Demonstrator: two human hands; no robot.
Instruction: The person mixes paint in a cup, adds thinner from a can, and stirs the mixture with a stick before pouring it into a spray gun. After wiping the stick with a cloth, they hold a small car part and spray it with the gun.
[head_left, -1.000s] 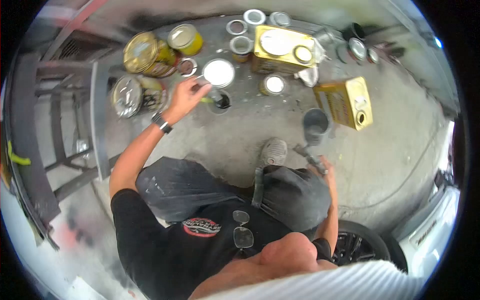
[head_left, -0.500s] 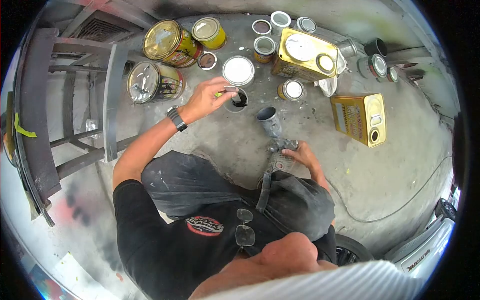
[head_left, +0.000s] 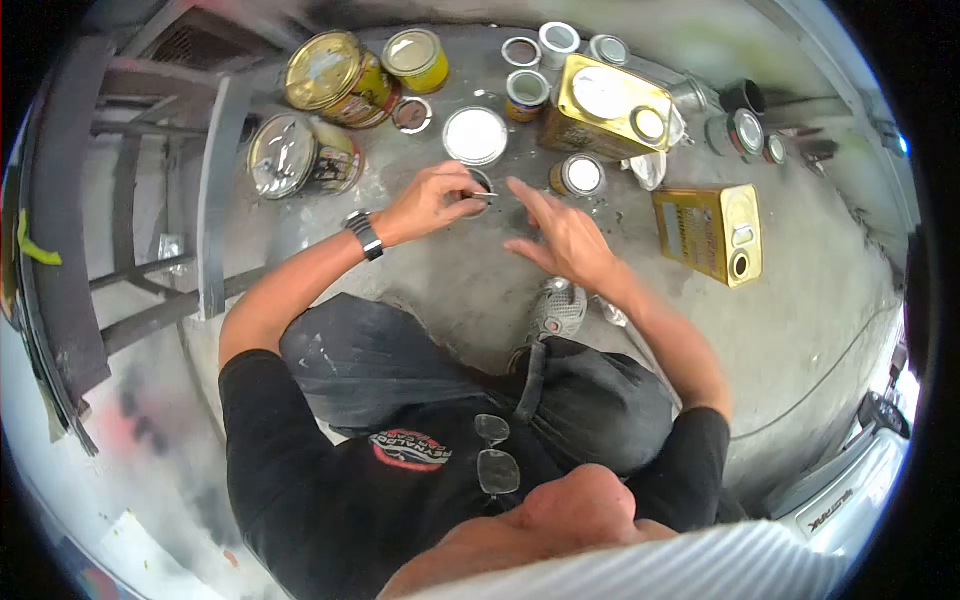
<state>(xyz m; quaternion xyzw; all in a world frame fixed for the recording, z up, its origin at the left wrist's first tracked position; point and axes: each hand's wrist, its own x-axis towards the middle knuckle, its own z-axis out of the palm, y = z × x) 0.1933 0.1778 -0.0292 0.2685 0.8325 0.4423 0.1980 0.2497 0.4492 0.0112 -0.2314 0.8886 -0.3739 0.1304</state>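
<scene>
Left hand (head_left: 432,200), head view: pinched shut on a thin rod (head_left: 484,196), holding it at the mouth of a small open can (head_left: 481,181). The can stands on the concrete floor (head_left: 460,290), just in front of the person's knees.

Right hand (head_left: 562,238): wide, fingers spread, holding nothing. It is close to the rod's free end, and it does not seem to touch rod or can.

Progress, as judged:
- Can's lid is already off and its inside looks dark.
- A round white lid (head_left: 475,135) lies just beyond it.
- Rod is at the rim; whether its tip is dipped I cannot tell.
- Neighbouring small tin (head_left: 581,175) is capped, as is the big gold tin (head_left: 608,105).
- The yellow tin (head_left: 712,232) lies on its side, well off to the right.
- Looks like opening is done and the work with the rod is under way.

Pointing: the rod's long axis runs across the picture, nearly level, free end toward the right hand. Can is upright, mouth up.
</scene>
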